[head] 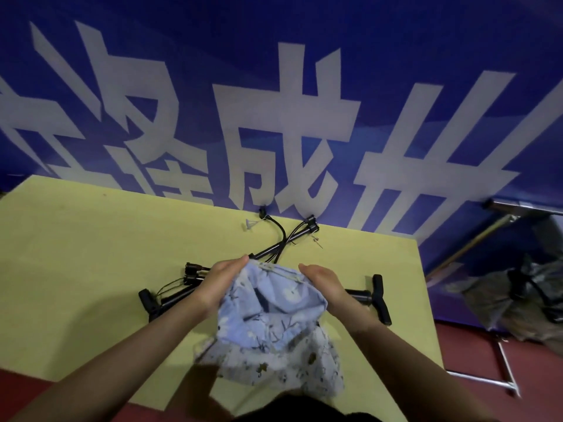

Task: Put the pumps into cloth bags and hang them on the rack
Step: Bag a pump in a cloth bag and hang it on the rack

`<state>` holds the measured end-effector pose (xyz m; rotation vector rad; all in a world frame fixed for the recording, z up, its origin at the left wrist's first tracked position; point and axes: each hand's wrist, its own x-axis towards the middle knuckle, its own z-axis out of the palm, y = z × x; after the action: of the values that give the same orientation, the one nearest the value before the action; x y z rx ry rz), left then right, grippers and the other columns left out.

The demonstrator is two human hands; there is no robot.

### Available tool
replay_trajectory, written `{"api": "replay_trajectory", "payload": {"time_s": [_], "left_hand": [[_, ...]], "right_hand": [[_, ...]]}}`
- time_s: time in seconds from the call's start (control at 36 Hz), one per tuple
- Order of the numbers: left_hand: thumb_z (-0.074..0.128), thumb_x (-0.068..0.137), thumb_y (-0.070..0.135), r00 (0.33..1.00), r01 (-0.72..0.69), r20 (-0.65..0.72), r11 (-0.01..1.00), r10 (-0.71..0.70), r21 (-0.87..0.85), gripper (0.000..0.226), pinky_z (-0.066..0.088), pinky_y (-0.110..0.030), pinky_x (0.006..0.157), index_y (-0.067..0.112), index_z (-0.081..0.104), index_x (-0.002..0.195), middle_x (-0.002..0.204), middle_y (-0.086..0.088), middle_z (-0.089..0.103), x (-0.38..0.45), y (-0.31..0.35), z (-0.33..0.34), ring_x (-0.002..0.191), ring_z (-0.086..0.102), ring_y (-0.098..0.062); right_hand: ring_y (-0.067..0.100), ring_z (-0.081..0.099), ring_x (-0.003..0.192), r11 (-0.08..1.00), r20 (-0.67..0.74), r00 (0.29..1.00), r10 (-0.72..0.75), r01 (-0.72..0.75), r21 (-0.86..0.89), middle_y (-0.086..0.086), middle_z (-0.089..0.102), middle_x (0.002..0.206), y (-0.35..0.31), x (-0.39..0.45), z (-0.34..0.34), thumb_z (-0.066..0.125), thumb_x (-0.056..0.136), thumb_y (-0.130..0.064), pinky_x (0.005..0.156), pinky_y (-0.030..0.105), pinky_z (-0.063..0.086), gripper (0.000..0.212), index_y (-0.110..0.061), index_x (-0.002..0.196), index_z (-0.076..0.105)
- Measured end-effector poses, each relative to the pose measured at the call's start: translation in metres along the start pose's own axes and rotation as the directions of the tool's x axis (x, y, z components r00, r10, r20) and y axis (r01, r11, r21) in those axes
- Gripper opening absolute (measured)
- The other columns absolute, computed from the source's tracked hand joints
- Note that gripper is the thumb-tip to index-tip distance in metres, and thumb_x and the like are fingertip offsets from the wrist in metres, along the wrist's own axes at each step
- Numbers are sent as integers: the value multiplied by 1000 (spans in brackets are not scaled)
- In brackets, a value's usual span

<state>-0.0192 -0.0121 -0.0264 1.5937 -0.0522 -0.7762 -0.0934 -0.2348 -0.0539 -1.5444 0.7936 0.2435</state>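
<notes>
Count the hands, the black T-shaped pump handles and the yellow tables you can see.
Hands: 2 (left hand, right hand, both holding the cloth bag)
Black T-shaped pump handles: 2
Yellow table: 1
Total: 5

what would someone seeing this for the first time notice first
Most likely the blue banner with huge white characters that fills the upper half behind the yellow table. Next, in the middle foreground, the left hand and right hand hold the mouth of a pale blue floral cloth bag over the table. Black pumps lie on the table beyond the hands.
</notes>
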Motion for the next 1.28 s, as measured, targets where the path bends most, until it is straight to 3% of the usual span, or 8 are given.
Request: {"api": "replay_trajectory", "payload": {"time_s": [0.22, 0.31, 0.39, 0.56, 0.75, 0.92, 1.06, 1.28], "left_hand": [[62, 91, 42, 998, 54, 39, 997, -56, 50, 34, 40, -38, 108, 16, 68, 112, 118, 1, 67, 60, 11, 4, 117, 59, -15], [69, 78, 52, 993, 86, 72, 994, -90, 60, 47, 41, -39, 102, 12, 70, 104, 112, -2, 69, 78, 6, 11, 110, 61, -19], [67, 88, 38, 987, 156, 24, 987, -157, 35, 29, 48, -39, 96, 15, 71, 105, 104, -8, 73, 89, -6, 19, 104, 67, -26], [59, 95, 26, 976, 209, -81, 976, -203, 63, 18, 49, -33, 87, 12, 70, 95, 98, -5, 70, 102, -37, 19, 93, 65, -19], [55, 97, 18, 961, 250, -149, 961, -232, 118, 21, 41, -20, 62, 9, 63, 79, 73, -4, 62, 109, -55, 15, 71, 55, -12], [55, 97, 16, 953, 262, -201, 949, -226, 175, 28, 37, -18, 58, 16, 58, 69, 54, 11, 55, 117, -56, 17, 62, 48, -9], [54, 98, 20, 963, 238, -181, 949, -202, 207, 23, 39, -29, 72, 2, 65, 90, 81, -12, 61, 113, -57, 18, 79, 55, -19], [46, 102, 19, 975, 200, -147, 951, -169, 236, 21, 46, -29, 77, 7, 63, 99, 92, -6, 67, 96, -45, 28, 88, 62, -18]], "right_hand": [[25, 49, 60, 976, -208, 978, 0, -46, -214, 12, 53, 61, -8, 78, -30, 59, 92, -21, 61, 32, 44, 32, -12, 63, 50], [31, 62, 65, 943, -304, 952, -20, -83, -322, 8, 62, 66, 1, 113, -54, 59, 89, -22, 69, 38, 54, 21, -19, 69, 53], [32, 68, 83, 903, -346, 936, -55, -101, -417, 9, 72, 88, 6, 136, -67, 60, 87, -29, 77, 36, 55, 8, -20, 86, 60], [33, 63, 97, 820, -306, 948, -90, -104, -563, 12, 68, 109, 8, 161, -59, 61, 89, -37, 78, 32, 48, 38, -13, 118, 56], [33, 62, 101, 749, -290, 950, -114, -110, -654, 10, 66, 113, 11, 180, -44, 58, 92, -38, 79, 33, 46, 35, -15, 118, 55], [35, 57, 114, 467, -157, 982, -104, -92, -880, 16, 59, 124, 2, 187, -43, 43, 100, -24, 89, 35, 47, 31, -4, 121, 53], [29, 58, 115, 263, -17, 999, -27, -10, -965, 11, 61, 125, -6, 175, -40, 46, 93, -13, 93, 32, 47, 31, -7, 120, 60], [37, 61, 98, 511, 82, 997, 3, 69, -857, 23, 67, 104, 20, 140, -40, 48, 94, -23, 74, 32, 43, 29, 1, 92, 65]]}}
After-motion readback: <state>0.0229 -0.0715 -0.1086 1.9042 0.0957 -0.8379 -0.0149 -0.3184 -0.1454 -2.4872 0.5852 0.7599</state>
